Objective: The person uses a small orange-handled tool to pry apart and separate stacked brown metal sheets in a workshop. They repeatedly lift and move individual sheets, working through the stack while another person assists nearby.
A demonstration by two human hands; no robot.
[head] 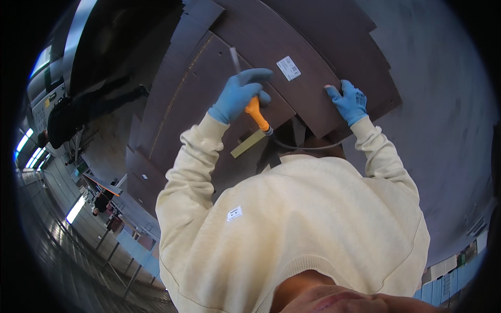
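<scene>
My left hand (242, 94), in a blue work glove, is closed around an orange air blow gun (257, 113). The gun's thin nozzle (235, 58) points away from me, blurred at its tip. From its lower end a clear hose (305, 148) curves to the right in front of my body. A dark brown panel (274, 31) bearing a white printed label (288, 68) lies before me. My right hand (349, 102), also gloved in blue, grips this panel's right edge, thumb on its top face. The other fingers are partly hidden.
More brown panels (184, 98) lie beneath and around, one with a yellowish strip along it. Close to my body is a pale yellow bar (248, 144). A grey surface (422, 117) extends on the right. At left are a person in dark clothes (64, 123) and a farther person (103, 201).
</scene>
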